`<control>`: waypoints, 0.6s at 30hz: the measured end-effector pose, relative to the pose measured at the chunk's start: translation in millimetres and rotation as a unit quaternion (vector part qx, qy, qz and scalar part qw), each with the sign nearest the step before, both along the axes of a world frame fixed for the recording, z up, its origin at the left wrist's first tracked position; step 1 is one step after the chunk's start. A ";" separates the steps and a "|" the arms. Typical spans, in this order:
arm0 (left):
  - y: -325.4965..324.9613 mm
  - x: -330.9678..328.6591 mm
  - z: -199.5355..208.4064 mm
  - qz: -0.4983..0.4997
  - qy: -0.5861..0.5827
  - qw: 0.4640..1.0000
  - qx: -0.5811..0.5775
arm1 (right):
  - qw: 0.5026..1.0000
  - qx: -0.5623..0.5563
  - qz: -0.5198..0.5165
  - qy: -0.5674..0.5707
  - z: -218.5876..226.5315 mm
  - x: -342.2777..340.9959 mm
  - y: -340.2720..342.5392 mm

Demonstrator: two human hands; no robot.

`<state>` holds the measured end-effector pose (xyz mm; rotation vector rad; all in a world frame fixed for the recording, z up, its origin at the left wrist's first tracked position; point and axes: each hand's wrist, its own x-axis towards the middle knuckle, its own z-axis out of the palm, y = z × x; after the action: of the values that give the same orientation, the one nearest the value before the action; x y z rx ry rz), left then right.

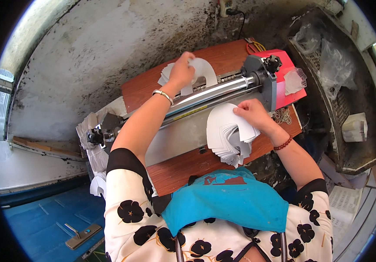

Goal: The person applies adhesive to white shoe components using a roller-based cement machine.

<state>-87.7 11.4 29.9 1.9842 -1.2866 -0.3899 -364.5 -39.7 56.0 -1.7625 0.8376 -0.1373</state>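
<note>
A roller machine with a shiny metal roller [214,94] lies across the wooden tabletop in front of me. My left hand [182,72] reaches over the roller to its far side, fingers curled on a white U-shaped sheet piece [204,69]. More white pieces [165,73] fan out beside that hand. On the near side, my right hand [254,114] pinches the upper right edge of a white U-shaped piece [223,117] atop a fanned stack [228,148]. The stack rests on the machine's grey metal plate [170,146]. Whether either hand holds more than one piece is hidden.
Black knobs [271,64] and a red housing [289,81] stand at the roller's right end. Bundled pale pieces [92,139] hang at the left. A dark metal trough [353,148] with clear plastic bags [336,65] is at right. A stained wall [109,48] rises behind.
</note>
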 end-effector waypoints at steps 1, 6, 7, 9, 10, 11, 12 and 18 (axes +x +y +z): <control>2.2 -4.4 7.3 0.050 -0.001 0.995 -0.092 | 0.999 -0.021 0.003 0.027 -0.2 -0.3 -2.6; 18.0 -10.6 23.7 -0.064 -0.140 0.985 -0.078 | 0.996 -0.057 0.018 0.061 5.0 5.7 -5.2; 19.9 -9.5 18.3 -0.125 -0.177 0.974 -0.062 | 0.995 -0.058 0.034 0.072 5.7 8.2 -5.7; 18.6 -7.4 5.4 -0.167 -0.163 0.970 0.063 | 0.994 -0.058 0.051 0.083 4.0 13.3 -7.0; 16.2 -8.1 3.9 -0.208 -0.145 0.949 0.185 | 0.996 -0.050 0.038 0.066 -1.1 15.6 -8.4; 13.3 -8.4 2.7 -0.209 -0.145 0.949 0.185 | 0.998 -0.041 0.025 0.049 -5.3 17.0 -10.0; 10.1 -9.2 1.4 -0.207 -0.092 0.953 0.203 | 0.998 -0.041 0.024 0.049 -7.9 17.5 -12.0; 5.3 -4.4 -3.3 -0.149 0.015 0.969 0.197 | 1.000 0.018 -0.004 -0.018 -1.2 9.0 -4.9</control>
<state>-92.2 16.7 26.6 2.0912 -1.5881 -0.8754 -355.4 -44.6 54.8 -1.7189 0.8164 -0.1584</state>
